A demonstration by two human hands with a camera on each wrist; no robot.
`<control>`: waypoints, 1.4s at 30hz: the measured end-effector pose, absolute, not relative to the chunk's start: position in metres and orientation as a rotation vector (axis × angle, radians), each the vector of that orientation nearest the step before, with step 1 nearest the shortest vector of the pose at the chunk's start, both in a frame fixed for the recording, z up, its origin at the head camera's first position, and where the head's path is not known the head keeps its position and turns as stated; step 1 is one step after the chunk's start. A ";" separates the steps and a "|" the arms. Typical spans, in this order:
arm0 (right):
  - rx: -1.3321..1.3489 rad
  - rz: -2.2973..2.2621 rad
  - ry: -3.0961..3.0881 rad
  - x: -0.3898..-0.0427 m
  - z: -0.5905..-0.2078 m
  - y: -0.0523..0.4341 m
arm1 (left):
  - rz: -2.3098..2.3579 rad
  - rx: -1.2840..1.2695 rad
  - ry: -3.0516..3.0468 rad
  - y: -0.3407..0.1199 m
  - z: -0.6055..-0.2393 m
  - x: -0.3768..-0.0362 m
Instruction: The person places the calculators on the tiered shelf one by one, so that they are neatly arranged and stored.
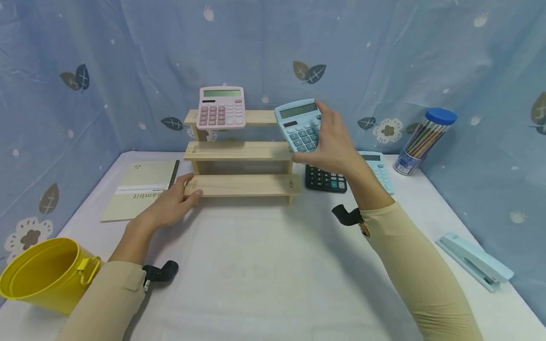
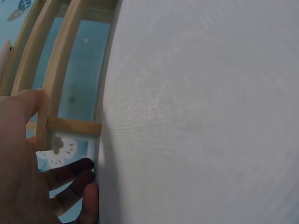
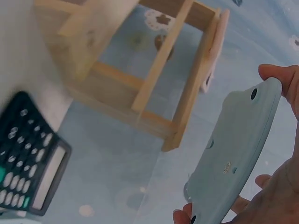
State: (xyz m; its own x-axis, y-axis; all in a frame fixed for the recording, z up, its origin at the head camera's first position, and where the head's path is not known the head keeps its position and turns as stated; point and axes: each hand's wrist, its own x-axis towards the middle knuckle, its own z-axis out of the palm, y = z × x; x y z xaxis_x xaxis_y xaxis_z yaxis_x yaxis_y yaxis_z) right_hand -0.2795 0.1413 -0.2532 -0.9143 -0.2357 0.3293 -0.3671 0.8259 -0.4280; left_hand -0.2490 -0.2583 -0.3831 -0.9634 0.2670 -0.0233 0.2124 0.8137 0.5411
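**A:** What is the right hand (image 1: 334, 142) doing?

**B:** It grips a blue calculator (image 1: 300, 125), thumb at the lower edge, fingertips curled over the top, and holds it upright in the air at the right end of the wooden shelf (image 1: 241, 154). The right wrist view shows the calculator's pale back (image 3: 231, 154) pinched between the thumb below and a fingertip (image 3: 278, 74) above.

**A:** And the left hand (image 1: 170, 206)?

**B:** It clasps the left end of the shelf's lowest step, thumb on top, fingers under the board. From the left wrist the fingers (image 2: 70, 175) show curled beneath the wood.

**A:** What surrounds them?

**B:** A pink calculator (image 1: 221, 107) leans on the top step, at eleven o'clock from the right hand. A black calculator (image 1: 325, 179) lies on the white table (image 1: 264, 265) just below that hand, with a second light-blue one (image 1: 381, 170) beside it at three o'clock. A notebook (image 1: 138, 189) and pen (image 1: 174, 174) lie at eleven o'clock from the left hand, a yellow bucket (image 1: 44, 274) at seven. A jar of pencils (image 1: 424, 142) stands far right, a stapler (image 1: 475, 260) nearer the front edge.
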 end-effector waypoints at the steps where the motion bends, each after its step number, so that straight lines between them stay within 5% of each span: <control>1: 0.457 0.726 -2.745 -0.283 -0.250 0.138 | 0.852 0.384 2.898 -0.258 -0.382 -0.249; 22: 0.230 0.835 -2.811 -0.336 -0.233 0.085 | 0.830 0.395 2.916 -0.259 -0.385 -0.252; 42: 0.189 0.775 -2.885 -0.350 -0.243 0.072 | 0.859 0.410 2.908 -0.258 -0.385 -0.250</control>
State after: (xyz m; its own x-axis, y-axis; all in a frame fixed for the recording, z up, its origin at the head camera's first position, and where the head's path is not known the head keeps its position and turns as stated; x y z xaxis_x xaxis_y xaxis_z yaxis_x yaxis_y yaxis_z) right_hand -0.3497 0.0721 -0.2429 -0.9811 -0.0829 0.1750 -0.1594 0.8587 -0.4870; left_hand -0.2496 -0.2575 -0.3852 -0.9608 0.2771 -0.0019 0.2316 0.8066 0.5438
